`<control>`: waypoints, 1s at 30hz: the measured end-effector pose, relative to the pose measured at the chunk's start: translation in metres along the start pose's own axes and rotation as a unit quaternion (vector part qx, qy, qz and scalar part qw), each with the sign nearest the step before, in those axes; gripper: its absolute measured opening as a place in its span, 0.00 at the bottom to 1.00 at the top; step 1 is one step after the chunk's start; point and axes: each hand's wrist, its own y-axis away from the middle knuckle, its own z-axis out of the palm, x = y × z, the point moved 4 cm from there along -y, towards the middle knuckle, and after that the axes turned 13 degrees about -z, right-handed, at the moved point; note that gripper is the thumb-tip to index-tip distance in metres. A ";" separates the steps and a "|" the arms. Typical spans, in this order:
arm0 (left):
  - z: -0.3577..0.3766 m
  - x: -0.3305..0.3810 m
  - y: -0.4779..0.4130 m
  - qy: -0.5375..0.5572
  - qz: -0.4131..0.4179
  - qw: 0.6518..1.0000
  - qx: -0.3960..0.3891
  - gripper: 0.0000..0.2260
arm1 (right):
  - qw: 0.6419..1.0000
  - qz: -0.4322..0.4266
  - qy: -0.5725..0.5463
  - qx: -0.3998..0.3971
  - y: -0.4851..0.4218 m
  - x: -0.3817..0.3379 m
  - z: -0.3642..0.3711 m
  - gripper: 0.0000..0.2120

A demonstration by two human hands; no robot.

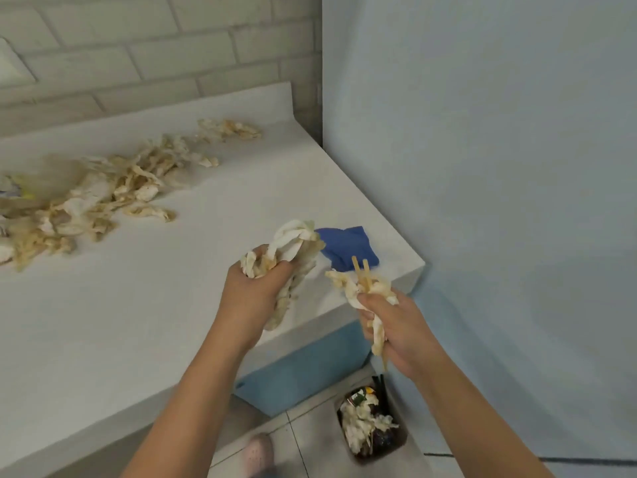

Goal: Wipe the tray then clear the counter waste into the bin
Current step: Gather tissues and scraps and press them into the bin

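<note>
My left hand (256, 291) grips a bunch of pale vegetable scraps (293, 243) above the counter's near right corner. My right hand (396, 326) holds another bunch of scraps (358, 286) with two yellowish sticks poking up, just past the counter edge. On the floor below the right hand stands a small dark bin (374, 426) with scraps inside. A large pile of the same waste (103, 194) lies on the white counter (155, 305) at the left and back. A blue cloth (348, 246) lies crumpled at the counter's right corner. No tray is in view.
A brick-pattern wall runs behind the counter. A pale blue wall (499, 167) stands close on the right, leaving a narrow gap where the bin sits. A light blue cabinet front (303, 370) is under the counter. My foot in a pink clog (258, 453) is on the tiled floor.
</note>
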 end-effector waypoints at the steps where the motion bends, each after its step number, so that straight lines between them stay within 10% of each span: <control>1: 0.012 -0.009 0.010 -0.005 0.007 1.000 0.001 0.18 | 1.000 0.011 0.004 -0.008 0.008 0.004 -0.015 0.06; 9: 0.096 -0.128 0.052 -0.046 -0.090 0.995 -0.022 0.08 | 0.987 0.154 0.047 -0.003 0.060 0.081 -0.114 0.04; 20: 0.141 -0.413 -0.062 -0.034 -0.311 0.949 0.036 0.02 | 0.926 0.329 0.155 0.098 0.023 0.383 -0.230 0.09; 26: 0.171 -0.577 -0.137 -0.061 -0.361 0.929 0.049 0.20 | 0.901 0.346 0.250 0.081 -0.014 0.515 -0.254 0.05; 30: 0.176 -0.647 -0.168 -0.108 -0.365 0.922 0.065 0.24 | 0.901 0.315 0.296 0.037 -0.029 0.569 -0.262 0.26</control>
